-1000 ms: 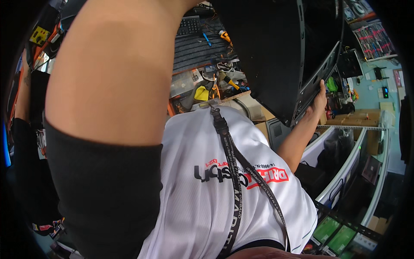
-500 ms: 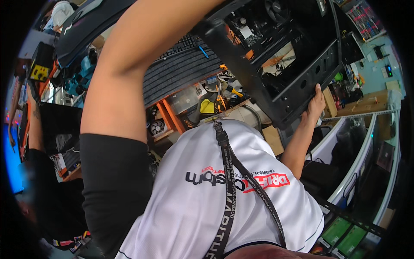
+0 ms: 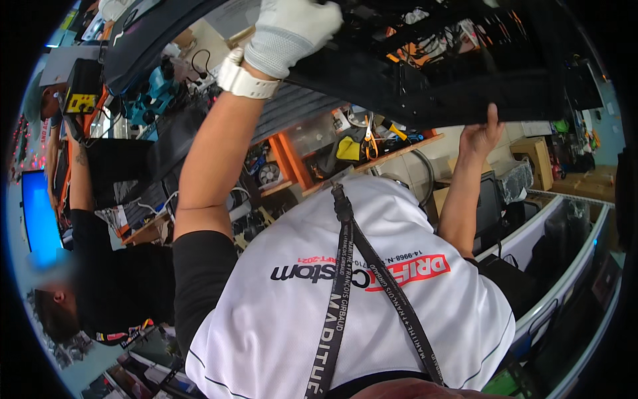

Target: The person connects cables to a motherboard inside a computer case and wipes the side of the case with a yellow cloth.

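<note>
The black computer case [image 3: 445,100], tilted flatter than before, hangs by the near edge of the bench [image 3: 292,110], its lower rim gripped by the right hand [image 3: 484,136]; the gloved left hand [image 3: 297,32], newly in view, has an unclear grip.

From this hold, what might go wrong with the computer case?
The bare right hand is on the lower edge of the black computer case; it might slip, or a metal edge could bite the skin.
The yellow-handled tool appears close below that edge in view; a dip might knock it.
The lanyard lies loose on the chest and could snag if the case comes close.
</note>
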Motion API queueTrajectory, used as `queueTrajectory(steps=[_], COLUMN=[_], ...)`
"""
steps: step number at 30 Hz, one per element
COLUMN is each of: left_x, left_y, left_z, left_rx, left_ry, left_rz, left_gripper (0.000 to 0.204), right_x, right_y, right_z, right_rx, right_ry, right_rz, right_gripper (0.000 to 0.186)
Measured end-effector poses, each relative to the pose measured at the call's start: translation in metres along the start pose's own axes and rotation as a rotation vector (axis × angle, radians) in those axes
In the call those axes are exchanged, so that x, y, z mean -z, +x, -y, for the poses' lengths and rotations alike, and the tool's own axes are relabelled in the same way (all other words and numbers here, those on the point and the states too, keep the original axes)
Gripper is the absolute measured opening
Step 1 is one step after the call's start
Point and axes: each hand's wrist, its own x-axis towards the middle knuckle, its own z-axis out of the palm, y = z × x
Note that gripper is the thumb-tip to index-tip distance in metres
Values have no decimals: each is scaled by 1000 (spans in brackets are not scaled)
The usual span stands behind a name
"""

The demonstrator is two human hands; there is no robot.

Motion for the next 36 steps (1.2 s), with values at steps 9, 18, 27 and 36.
queueTrajectory(steps=[9, 18, 27, 36], left_x=[32, 69, 70, 27], left_y=[-203, -284, -325, -397], left_z=[16, 10, 48, 106], left_rx=[591, 755, 683, 706], left_ry=[157, 10, 189, 366], left_rz=[-265, -655, -669, -648], left_gripper=[78, 79, 75, 77], right_x=[-12, -58, -79, -51], right_y=[-14, -28, -4, -7], right_z=[-80, -138, -193, -250], right_rx=[-77, -202, -346, -220], right_ry=[-221, -325, -412, -461], right_rz=[131, 344, 500, 465], right_gripper=[48, 49, 67, 56])
